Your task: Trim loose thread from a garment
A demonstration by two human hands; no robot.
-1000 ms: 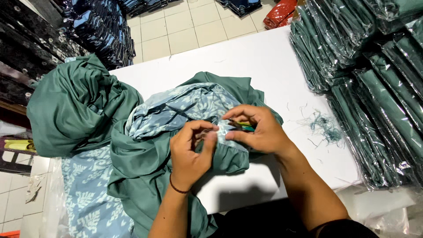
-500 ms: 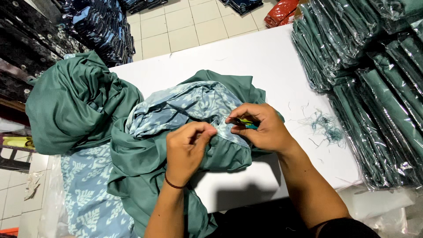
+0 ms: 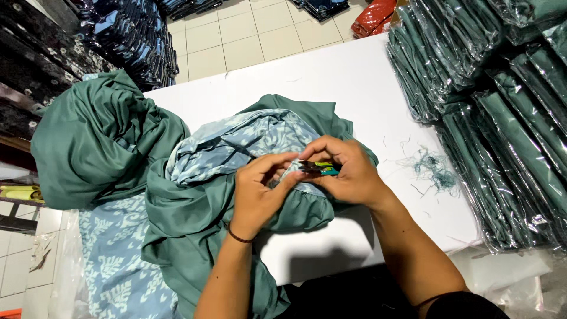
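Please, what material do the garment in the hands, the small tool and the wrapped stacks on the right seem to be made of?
Garment: soft matte woven cloth, it folds and drapes loosely.
Tool: dark metal blades, likely; green part looks plastic.
Stacks: green cloth inside clear glossy plastic film, with bright reflections.

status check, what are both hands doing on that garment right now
Right hand gripping small thread snips. Left hand pinching the green and blue-print garment. Loose thread clippings lie apart, nothing obstructing.

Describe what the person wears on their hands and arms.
Both hands are bare, without gloves or visible rings. The left hand has a thin dark band around its wrist. The right hand has a bare forearm, with a dark sleeve edge near the elbow.
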